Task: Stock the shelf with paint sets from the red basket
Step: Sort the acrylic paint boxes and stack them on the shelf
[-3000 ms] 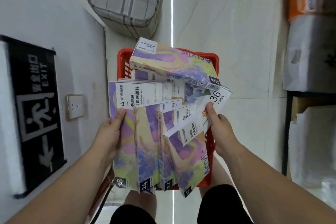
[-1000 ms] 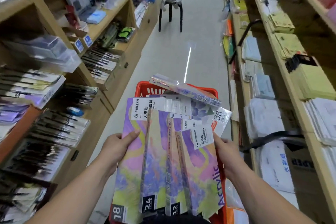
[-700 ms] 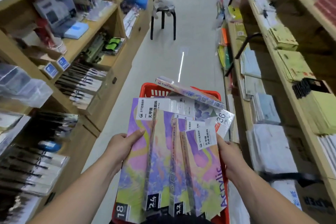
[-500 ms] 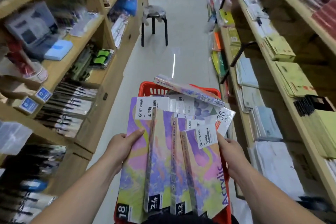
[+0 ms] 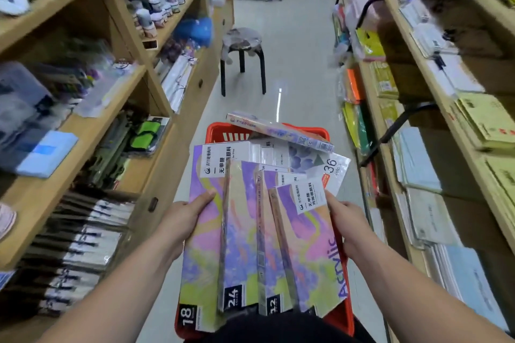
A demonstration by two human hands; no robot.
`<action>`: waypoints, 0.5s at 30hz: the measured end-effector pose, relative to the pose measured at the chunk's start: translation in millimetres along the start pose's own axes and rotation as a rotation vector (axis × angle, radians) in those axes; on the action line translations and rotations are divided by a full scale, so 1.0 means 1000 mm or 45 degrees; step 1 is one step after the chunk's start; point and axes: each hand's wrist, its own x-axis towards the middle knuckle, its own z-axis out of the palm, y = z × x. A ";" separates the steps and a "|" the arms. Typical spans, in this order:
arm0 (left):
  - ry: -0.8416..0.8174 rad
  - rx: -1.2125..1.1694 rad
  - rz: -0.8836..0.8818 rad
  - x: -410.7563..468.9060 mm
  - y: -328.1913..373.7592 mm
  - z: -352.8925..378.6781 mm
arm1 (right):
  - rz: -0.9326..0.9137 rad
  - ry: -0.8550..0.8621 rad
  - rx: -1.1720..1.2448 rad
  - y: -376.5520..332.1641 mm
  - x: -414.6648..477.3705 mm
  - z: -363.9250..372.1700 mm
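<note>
Red basket [image 5: 223, 131] brims with paint sets [image 5: 250, 231], gripped at the sides by left hand [image 5: 186, 214] and right hand [image 5: 348, 217].

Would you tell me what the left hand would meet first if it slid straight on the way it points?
Probably the upturned side of the pastel 24-colour paint box, past the pastel 18-colour paint box that the left hand grips; depth is unclear.

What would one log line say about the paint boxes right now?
left grip: holds paint sets | right grip: holds paint sets | red basket: beneath, holds more sets | stool: ahead in aisle
</note>
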 end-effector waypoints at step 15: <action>-0.030 0.042 0.040 0.296 0.223 0.036 | -0.006 0.010 -0.079 -0.232 0.279 0.104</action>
